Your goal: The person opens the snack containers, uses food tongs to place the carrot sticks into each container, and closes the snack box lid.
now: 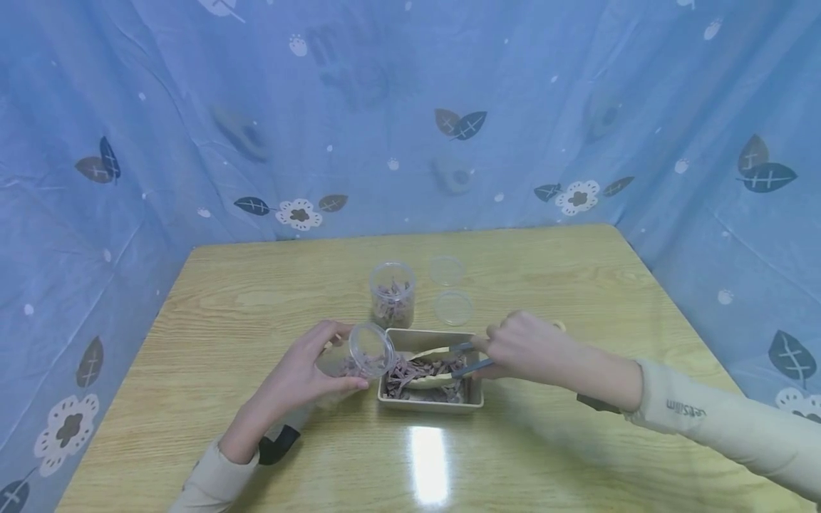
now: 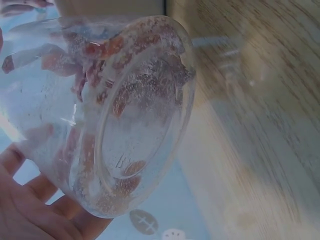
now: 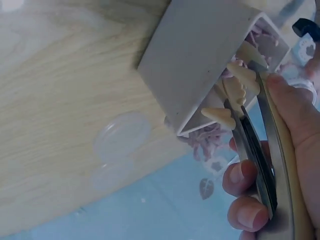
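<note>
My left hand (image 1: 291, 377) grips a clear plastic jar (image 1: 370, 350), tilted with its open mouth toward the left end of a beige rectangular box (image 1: 431, 407). Some purplish-brown shredded strips lie inside that jar, seen through its wall in the left wrist view. My right hand (image 1: 522, 347) holds a pair of tongs (image 3: 272, 165) with metal arms and pale, scalloped tips. The tong tips reach into the box, among more purplish strips (image 1: 404, 370). How much the tips pinch is hard to tell.
A second clear jar (image 1: 393, 306), partly filled with strips, stands upright behind the box. Two clear round lids (image 1: 447, 271) lie on the wooden table (image 1: 256, 299) to its right. A small pale ring (image 1: 559, 325) shows behind my right wrist. Blue patterned curtain (image 1: 398, 107) surrounds the table.
</note>
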`<control>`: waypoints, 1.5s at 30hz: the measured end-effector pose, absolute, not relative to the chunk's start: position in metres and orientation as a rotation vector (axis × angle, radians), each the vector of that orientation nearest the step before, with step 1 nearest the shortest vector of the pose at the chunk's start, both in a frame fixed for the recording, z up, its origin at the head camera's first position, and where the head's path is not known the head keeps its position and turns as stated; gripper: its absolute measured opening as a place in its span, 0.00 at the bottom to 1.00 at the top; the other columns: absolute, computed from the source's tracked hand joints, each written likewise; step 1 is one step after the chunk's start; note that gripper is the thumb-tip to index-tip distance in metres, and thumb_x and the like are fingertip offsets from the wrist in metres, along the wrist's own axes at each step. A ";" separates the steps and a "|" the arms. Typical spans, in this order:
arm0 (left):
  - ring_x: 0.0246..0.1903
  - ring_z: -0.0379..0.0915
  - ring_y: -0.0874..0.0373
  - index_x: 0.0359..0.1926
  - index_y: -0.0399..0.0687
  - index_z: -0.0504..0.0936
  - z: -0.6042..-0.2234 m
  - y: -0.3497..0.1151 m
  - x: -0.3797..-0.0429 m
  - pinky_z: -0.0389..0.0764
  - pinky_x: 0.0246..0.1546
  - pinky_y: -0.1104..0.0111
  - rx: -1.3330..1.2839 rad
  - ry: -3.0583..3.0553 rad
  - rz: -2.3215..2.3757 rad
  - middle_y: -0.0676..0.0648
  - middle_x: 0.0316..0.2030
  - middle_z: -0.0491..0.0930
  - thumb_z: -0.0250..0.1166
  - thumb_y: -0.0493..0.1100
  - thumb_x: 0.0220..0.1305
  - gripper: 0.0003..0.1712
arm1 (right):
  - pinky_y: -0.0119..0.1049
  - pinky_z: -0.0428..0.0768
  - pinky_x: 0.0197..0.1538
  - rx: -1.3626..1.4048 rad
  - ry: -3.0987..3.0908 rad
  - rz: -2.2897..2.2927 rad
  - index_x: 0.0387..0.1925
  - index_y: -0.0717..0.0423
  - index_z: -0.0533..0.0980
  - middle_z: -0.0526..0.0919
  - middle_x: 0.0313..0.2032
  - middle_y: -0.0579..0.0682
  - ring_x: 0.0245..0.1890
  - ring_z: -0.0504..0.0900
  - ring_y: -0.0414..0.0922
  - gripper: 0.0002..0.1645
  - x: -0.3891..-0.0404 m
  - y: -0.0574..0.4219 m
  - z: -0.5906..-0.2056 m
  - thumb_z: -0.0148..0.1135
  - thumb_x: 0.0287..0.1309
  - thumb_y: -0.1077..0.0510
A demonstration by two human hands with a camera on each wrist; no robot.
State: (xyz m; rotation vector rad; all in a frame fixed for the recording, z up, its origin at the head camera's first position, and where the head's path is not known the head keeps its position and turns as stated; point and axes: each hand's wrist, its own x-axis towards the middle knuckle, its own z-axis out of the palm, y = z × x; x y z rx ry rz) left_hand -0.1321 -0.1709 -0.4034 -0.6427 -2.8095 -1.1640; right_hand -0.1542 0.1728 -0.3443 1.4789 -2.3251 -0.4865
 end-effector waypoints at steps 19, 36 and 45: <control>0.56 0.67 0.53 0.61 0.64 0.68 -0.398 -0.172 -0.130 0.71 0.54 0.46 -0.604 -2.852 -0.997 0.57 0.54 0.71 0.74 0.65 0.34 0.48 | 0.21 0.39 0.16 1.497 -2.332 -0.227 0.32 0.45 0.79 0.60 0.10 0.37 0.12 0.43 0.31 0.24 -0.167 0.194 -0.347 0.64 0.43 0.32; 0.51 0.69 0.56 0.60 0.59 0.70 -0.395 -0.172 -0.130 0.76 0.50 0.51 -0.696 -2.807 -0.852 0.55 0.50 0.72 0.68 0.73 0.35 0.49 | 0.19 0.42 0.15 1.454 -2.349 -0.019 0.37 0.42 0.82 0.64 0.12 0.34 0.12 0.44 0.28 0.26 -0.168 0.217 -0.336 0.54 0.52 0.30; 0.53 0.68 0.55 0.61 0.58 0.70 -0.391 -0.167 -0.131 0.75 0.51 0.52 -0.763 -2.775 -0.770 0.53 0.53 0.72 0.70 0.71 0.34 0.50 | 0.19 0.43 0.15 1.465 -2.299 0.082 0.37 0.44 0.83 0.64 0.12 0.33 0.13 0.43 0.27 0.26 -0.167 0.220 -0.328 0.55 0.52 0.31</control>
